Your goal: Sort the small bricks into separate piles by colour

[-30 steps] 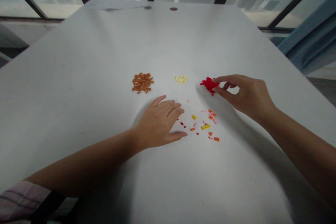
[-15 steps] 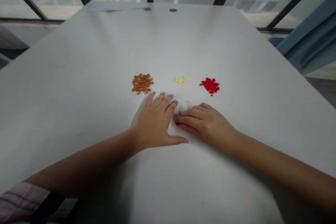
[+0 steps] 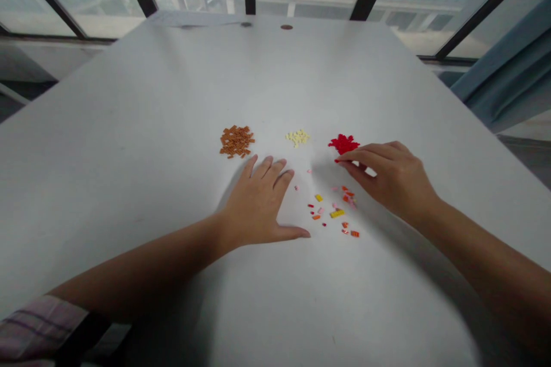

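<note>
My left hand [image 3: 257, 206] lies flat on the white table with fingers spread and thumb stretched out, holding nothing. Just beyond its fingertips is a heap of small brown toy bricks [image 3: 237, 141]. My right hand [image 3: 390, 178] is closed in a pinch at the near edge of a heap of small red bricks [image 3: 343, 143]. A tiny red brick [image 3: 337, 160] shows at its thumb and fingertips. Between the hands lie scattered loose pieces, among them a yellow brick [image 3: 337, 213], an orange brick [image 3: 354, 234] and several pink and dark red bits.
A small heap of pale yellow bricks [image 3: 298, 137] sits between the brown and red heaps. Two round dark spots lie at the table's [image 3: 172, 80] far edge, by the windows. A blue curtain [image 3: 503, 77] hangs at the right.
My right hand has moved right and away from me, from beside my left thumb to the red heap. The mixed loose bricks it covered now show. My left hand stays in place.
</note>
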Demonstrator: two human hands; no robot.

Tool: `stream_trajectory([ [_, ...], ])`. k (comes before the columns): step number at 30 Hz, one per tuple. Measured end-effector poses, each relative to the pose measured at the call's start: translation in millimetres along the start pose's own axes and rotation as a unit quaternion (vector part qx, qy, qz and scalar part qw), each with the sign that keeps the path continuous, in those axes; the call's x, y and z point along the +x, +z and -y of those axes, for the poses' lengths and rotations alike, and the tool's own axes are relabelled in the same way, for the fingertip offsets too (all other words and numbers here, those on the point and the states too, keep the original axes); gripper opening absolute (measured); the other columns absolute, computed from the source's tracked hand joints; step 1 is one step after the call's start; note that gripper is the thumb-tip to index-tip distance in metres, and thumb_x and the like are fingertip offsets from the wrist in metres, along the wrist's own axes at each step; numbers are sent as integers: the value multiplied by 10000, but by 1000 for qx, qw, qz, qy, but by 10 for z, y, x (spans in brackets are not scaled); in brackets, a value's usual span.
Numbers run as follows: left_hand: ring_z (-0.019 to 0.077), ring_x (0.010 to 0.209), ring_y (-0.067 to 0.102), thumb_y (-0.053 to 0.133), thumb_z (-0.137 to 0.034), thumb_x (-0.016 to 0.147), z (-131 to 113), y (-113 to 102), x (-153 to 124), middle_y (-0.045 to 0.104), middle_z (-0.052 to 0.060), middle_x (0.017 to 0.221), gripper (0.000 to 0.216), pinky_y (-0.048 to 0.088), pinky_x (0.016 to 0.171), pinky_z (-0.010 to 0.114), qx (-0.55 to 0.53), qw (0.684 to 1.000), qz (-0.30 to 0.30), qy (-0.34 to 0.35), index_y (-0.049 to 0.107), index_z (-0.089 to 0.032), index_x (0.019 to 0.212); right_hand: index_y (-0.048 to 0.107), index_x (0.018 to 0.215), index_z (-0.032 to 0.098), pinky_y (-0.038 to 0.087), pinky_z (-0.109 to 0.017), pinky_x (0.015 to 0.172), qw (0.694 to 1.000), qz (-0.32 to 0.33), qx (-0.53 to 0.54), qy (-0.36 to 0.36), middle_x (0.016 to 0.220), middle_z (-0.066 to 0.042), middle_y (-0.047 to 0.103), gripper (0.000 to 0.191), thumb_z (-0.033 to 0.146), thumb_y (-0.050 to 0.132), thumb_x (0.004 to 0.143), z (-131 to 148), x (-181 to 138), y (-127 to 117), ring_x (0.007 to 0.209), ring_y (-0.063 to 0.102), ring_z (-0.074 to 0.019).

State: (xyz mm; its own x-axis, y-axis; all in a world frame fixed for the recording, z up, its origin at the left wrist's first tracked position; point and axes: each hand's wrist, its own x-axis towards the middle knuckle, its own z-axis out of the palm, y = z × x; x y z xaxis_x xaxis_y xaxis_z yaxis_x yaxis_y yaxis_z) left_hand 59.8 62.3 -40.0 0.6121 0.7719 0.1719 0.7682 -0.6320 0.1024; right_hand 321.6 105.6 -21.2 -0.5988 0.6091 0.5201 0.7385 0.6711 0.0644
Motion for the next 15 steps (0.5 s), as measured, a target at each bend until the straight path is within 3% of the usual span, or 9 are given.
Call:
stream_trajectory([
  [3,435,1380,376,478,-862,727,6,2,-1,444,227,1481,1040,172,1173,611,-3,1000,1,0,486,-50,1376,701,940,210,446,-416,687,997,21,-55,48,899,-99,760,193,250,514,965,-145,-36,-33,737,688,-248],
  [6,435,1378,378,479,-851,739,7,12,1,443,231,1479,1025,181,1170,607,-3,1000,-2,2,485,-47,1376,710,952,239,445,-416,703,998,22,-37,55,909,-84,763,193,266,519,964,-67,-63,-78,768,694,-249],
  [11,430,1378,379,484,-831,757,1,30,6,446,227,1478,987,194,1167,597,-1,1000,-11,3,489,-57,1369,704,952,196,438,-336,719,987,65,129,-65,893,-43,757,120,219,587,937,314,-45,-98,762,679,-173],
  [15,433,1372,386,498,-823,756,-4,30,6,453,235,1469,977,198,1162,604,2,1000,-14,3,497,-55,1360,708,903,183,399,-327,725,982,96,140,-78,892,-35,742,127,225,593,936,493,-41,-39,748,658,-155],
])
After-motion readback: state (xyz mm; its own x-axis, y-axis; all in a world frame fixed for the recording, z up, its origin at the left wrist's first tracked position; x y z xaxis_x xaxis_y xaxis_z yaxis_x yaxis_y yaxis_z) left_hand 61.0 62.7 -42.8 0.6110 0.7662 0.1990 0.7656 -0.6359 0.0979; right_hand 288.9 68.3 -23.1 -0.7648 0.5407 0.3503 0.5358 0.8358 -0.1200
